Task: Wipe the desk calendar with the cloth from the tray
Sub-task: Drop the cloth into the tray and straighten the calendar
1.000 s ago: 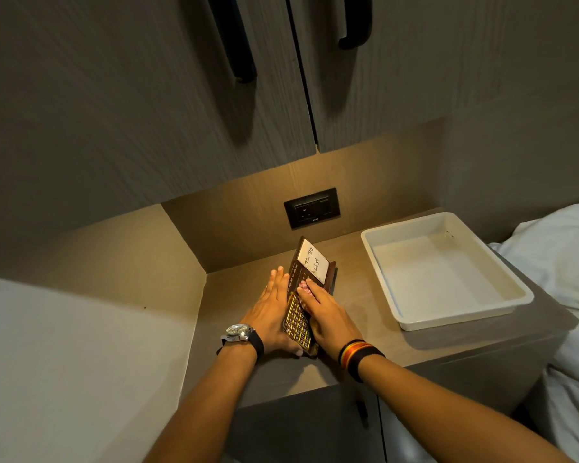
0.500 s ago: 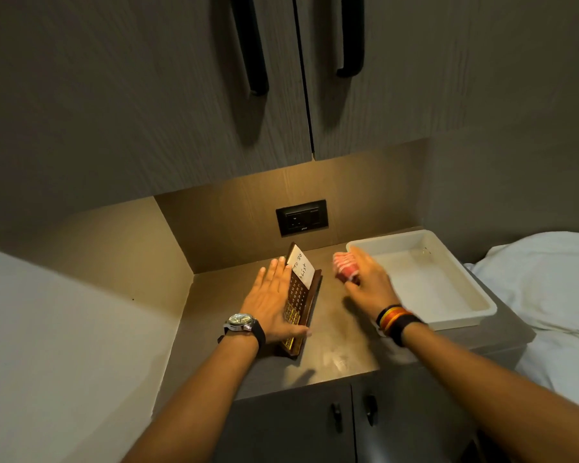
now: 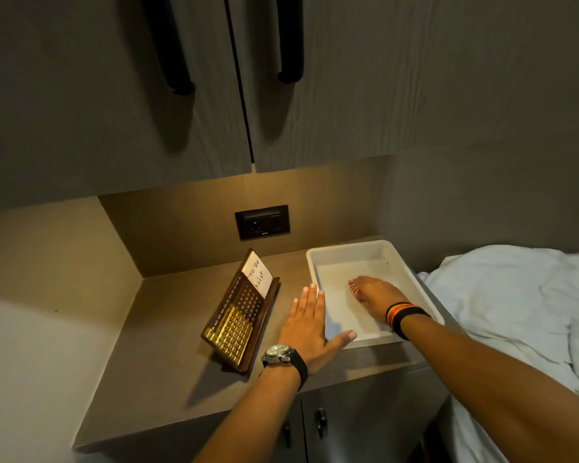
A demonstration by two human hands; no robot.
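The desk calendar (image 3: 239,320) is a dark wooden stand with gold date tiles and a white "To Do List" note; it leans back on the counter, left of the tray. The white tray (image 3: 400,259) sits on the counter's right side. My right hand (image 3: 376,294) is inside the tray, fingers curled over the red-and-white cloth (image 3: 352,285), of which only a small edge shows. My left hand (image 3: 310,324) lies flat and empty on the counter between calendar and tray, thumb touching the tray's near rim.
A black wall socket (image 3: 262,222) sits on the back wall above the counter. Cabinet doors with black handles (image 3: 290,45) hang overhead. White bedding (image 3: 515,305) lies to the right of the counter. Lower cabinet doors with knobs (image 3: 320,426) are below the counter edge.
My right hand carried the cloth away from the calendar and down into the tray. My left hand let go of the calendar and shifted right to the tray's edge.
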